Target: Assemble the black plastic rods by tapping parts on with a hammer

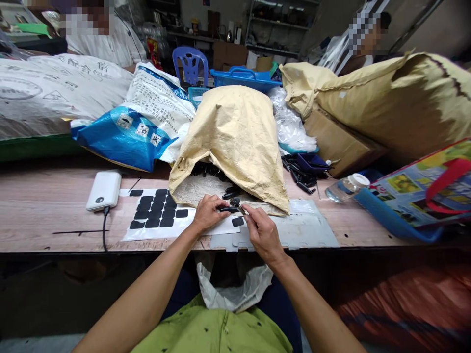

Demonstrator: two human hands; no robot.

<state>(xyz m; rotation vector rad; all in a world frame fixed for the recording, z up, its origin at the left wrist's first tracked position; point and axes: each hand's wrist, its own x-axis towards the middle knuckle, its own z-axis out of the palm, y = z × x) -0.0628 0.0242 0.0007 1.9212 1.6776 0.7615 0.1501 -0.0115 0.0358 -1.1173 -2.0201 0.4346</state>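
At the mouth of a tan sack (239, 127) my left hand (209, 213) is closed on a slim black part (228, 209). My right hand (263, 233) pinches a small metal tool (242, 210), its tip close to the black part. A round dark piece (234, 201) shows between the hands; which hand holds it, I cannot tell. More black parts (231, 192) lie inside the sack's opening. Beside my left hand lies a white sheet (147, 234) with several black rounded squares (159, 207). One black square (238, 222) is just under the hands.
A white power bank (104, 190) with a cable lies at left, below a blue-white sack (136, 122). On the right are loose black parts (300, 176), a clear bottle (346, 188), a blue tray (397, 215) and a cardboard box (342, 142). Two people are beyond the table.
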